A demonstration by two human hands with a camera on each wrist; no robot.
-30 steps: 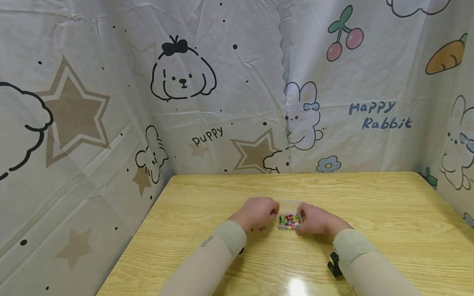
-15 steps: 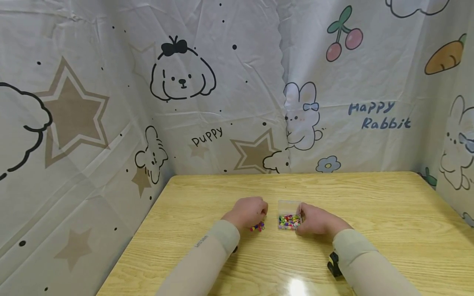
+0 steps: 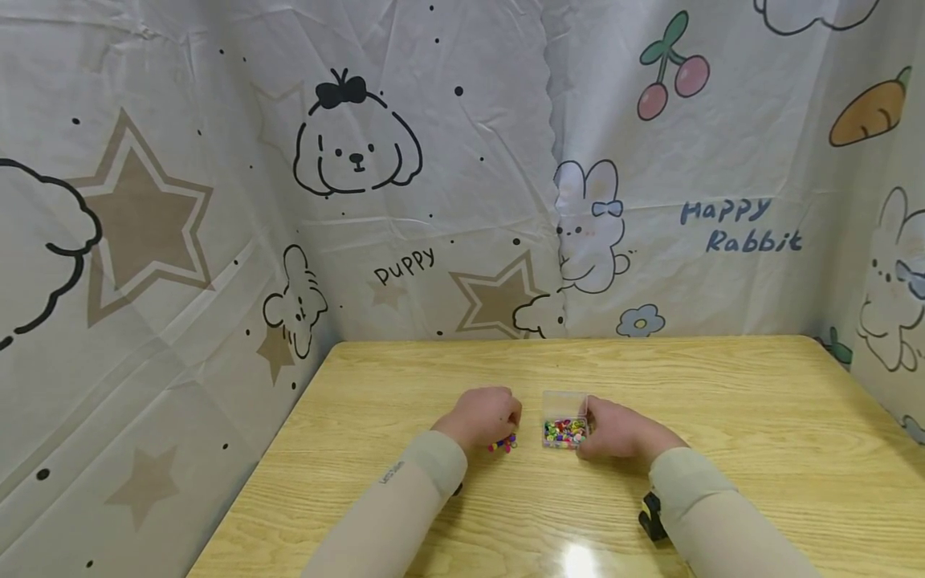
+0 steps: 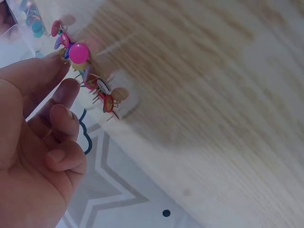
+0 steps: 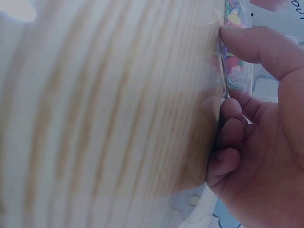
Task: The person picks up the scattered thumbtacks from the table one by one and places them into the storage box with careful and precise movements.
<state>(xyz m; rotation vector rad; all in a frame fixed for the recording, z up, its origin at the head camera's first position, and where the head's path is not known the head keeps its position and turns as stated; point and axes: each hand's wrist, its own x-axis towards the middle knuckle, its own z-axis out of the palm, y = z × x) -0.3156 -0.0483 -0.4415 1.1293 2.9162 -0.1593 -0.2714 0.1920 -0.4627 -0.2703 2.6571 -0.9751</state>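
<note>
We see 2 bare hands at work on a wooden table. The left hand has its fingers bent, thumb and index tips at a small pile of loose thumbtacks that lies on the tabletop; we cannot quite tell whether it pinches a tack. Just to the right of the pile sits a clear plastic box, its lid open on the far side and mixed bright tacks filling it. Our right hand clamps the box's right end between thumb and fingers. Beyond the table we see a pale printed cloth.
</note>
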